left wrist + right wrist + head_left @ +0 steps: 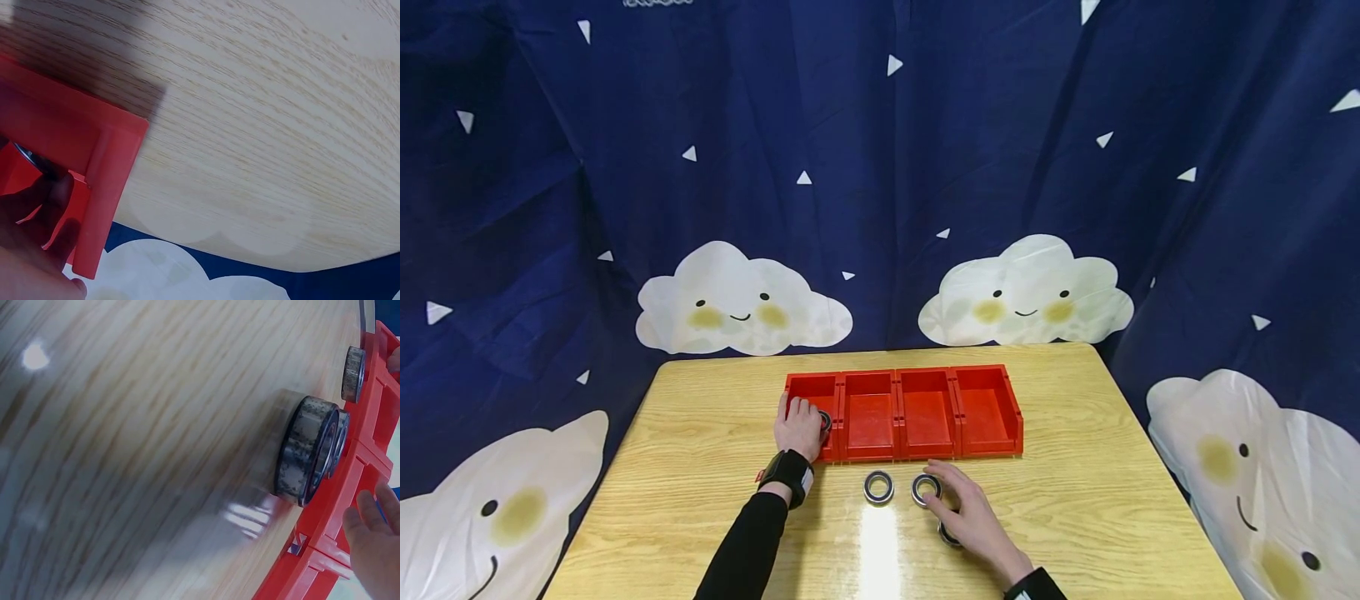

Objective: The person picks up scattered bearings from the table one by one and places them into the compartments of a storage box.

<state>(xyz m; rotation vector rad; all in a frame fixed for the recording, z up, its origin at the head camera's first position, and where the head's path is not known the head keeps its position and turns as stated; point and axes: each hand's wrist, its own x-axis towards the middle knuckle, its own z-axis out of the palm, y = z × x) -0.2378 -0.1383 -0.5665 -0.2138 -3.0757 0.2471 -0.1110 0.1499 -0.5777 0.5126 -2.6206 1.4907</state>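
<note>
My left hand (798, 428) reaches into the leftmost compartment of a red four-part bin (870, 457) and pinches a ball bearing (826, 421) there. In the left wrist view, the fingers (59, 194) curl against its dark edge, and much of it is hidden. My right hand (968, 518) is held over the table with fingers extended, holding nothing. Near its fingertips lies one bearing (919, 491); another bearing (949, 536) is partly covered by the hand. A third bearing (878, 487) lies flat further left, in front of the bin.
The wooden table (1097, 467) extends on both sides of the bin. The other compartments, such as the rightmost compartment (987, 408), show bare red floors. Behind the table hangs a dark blue curtain (880, 167) with clouds and white triangles.
</note>
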